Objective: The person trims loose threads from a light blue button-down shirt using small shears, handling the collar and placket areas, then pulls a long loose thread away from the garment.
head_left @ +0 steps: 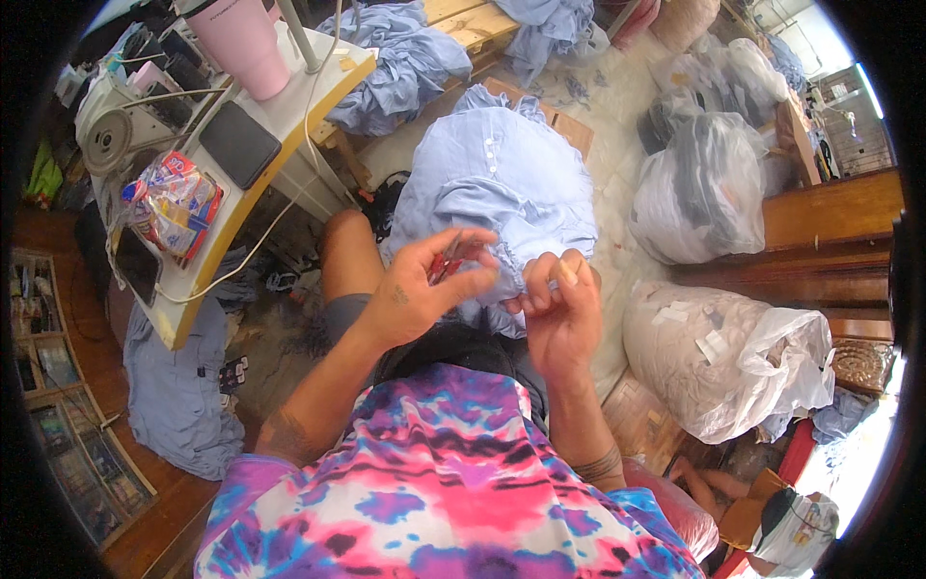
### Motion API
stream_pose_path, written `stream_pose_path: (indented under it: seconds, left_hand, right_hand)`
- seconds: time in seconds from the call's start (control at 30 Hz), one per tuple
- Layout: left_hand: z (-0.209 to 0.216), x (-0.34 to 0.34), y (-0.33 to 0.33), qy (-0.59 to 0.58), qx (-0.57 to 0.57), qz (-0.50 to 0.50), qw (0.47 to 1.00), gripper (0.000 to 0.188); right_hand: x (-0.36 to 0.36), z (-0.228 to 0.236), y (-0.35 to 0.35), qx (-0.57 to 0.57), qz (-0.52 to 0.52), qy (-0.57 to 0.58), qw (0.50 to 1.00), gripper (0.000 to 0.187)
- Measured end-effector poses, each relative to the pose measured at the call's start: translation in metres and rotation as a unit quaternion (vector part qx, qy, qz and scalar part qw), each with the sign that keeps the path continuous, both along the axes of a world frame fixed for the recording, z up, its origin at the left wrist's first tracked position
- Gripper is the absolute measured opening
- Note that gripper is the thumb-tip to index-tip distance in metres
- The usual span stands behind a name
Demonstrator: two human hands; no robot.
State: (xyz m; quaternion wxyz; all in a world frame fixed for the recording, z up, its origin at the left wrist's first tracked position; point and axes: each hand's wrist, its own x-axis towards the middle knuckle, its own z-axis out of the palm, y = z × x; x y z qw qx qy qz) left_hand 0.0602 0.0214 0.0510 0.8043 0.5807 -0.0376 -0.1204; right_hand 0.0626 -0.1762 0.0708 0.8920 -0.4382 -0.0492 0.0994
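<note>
A light blue button-front shirt (492, 154) lies bunched over my lap and spreads away from me. My left hand (424, 289) is curled around what look like small red thread snips (446, 262), mostly hidden by the fingers, just above the cloth. Close beside it on the right, my right hand (564, 314) is closed, with its fingers pinching a gathered edge of the shirt. The two hands are a short way apart.
On the left, a white table (289, 159) carries a pink tumbler (241, 48), a dark phone (238, 143), a snack packet (174, 203) and a white cable. Blue garments (400, 68) heap on a wooden bench ahead. Stuffed plastic bags (699, 188) stand along the right.
</note>
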Motion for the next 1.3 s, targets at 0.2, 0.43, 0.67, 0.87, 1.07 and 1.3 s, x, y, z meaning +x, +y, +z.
stream_pose_path:
  seconds: [0.2, 0.43, 0.67, 0.87, 1.07, 1.3]
  left_hand:
    - [-0.006, -0.001, -0.002, 0.003, 0.080, -0.039, 0.996, 0.029]
    - [-0.030, -0.003, -0.017, 0.046, 0.030, -0.052, 0.997, 0.033]
    - [-0.007, -0.012, -0.023, 0.157, -0.052, -0.041, 0.985, 0.029]
    - [-0.020, -0.022, -0.025, 0.178, -0.102, 0.001, 0.979, 0.031]
    - [0.001, -0.025, -0.033, 0.096, -0.120, 0.042, 0.987, 0.024]
    - [-0.007, -0.017, -0.036, 0.117, -0.119, 0.029, 0.985, 0.019]
  right_hand:
    - [0.002, -0.007, -0.009, 0.044, -0.006, -0.004, 0.999, 0.024]
    - [0.005, -0.009, -0.012, 0.062, -0.037, 0.034, 0.997, 0.025]
    - [0.005, -0.011, -0.008, 0.058, -0.066, 0.050, 0.995, 0.025]
    - [0.003, -0.018, -0.004, 0.037, -0.090, 0.037, 0.995, 0.023]
    - [0.002, -0.019, 0.000, 0.037, -0.113, 0.030, 0.992, 0.023]
    - [-0.003, -0.017, 0.005, 0.068, -0.089, 0.037, 0.993, 0.025]
